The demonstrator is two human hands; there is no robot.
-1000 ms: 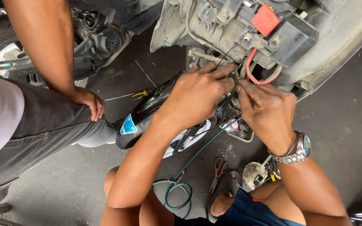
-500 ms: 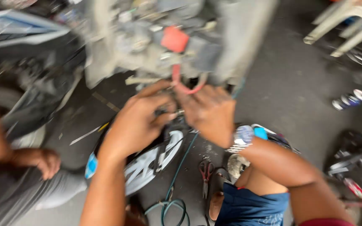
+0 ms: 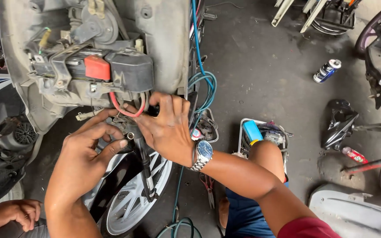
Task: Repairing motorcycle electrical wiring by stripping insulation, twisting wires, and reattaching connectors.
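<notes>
A scooter's front stands stripped, its grey inner panel (image 3: 164, 39) bare, with a black box with a red cap (image 3: 97, 67) and a looping red wire (image 3: 126, 111) exposed. My left hand (image 3: 87, 154) reaches up from below, thumb and forefinger pinched on a small metal fitting (image 3: 130, 135) at the top of the fork (image 3: 145, 176). My right hand (image 3: 166, 130), wearing a wristwatch (image 3: 203, 152), is curled around a dark connector (image 3: 154, 110) just under the red wire. The two hands touch. The front wheel (image 3: 131, 207) sits below them.
Another person's hand (image 3: 12, 213) rests at the bottom left. A teal hose (image 3: 199, 75) hangs beside the panel. On the concrete floor lie a wire basket of tools (image 3: 267, 134), pliers (image 3: 208, 187), a spray can (image 3: 327, 70), a black cover (image 3: 338, 123) and a white body panel (image 3: 353, 211).
The view has swung right and steadied after a blur. Both my hands stay together at the wiring under the red wire, and the other person's hand has slid to the bottom left corner.
</notes>
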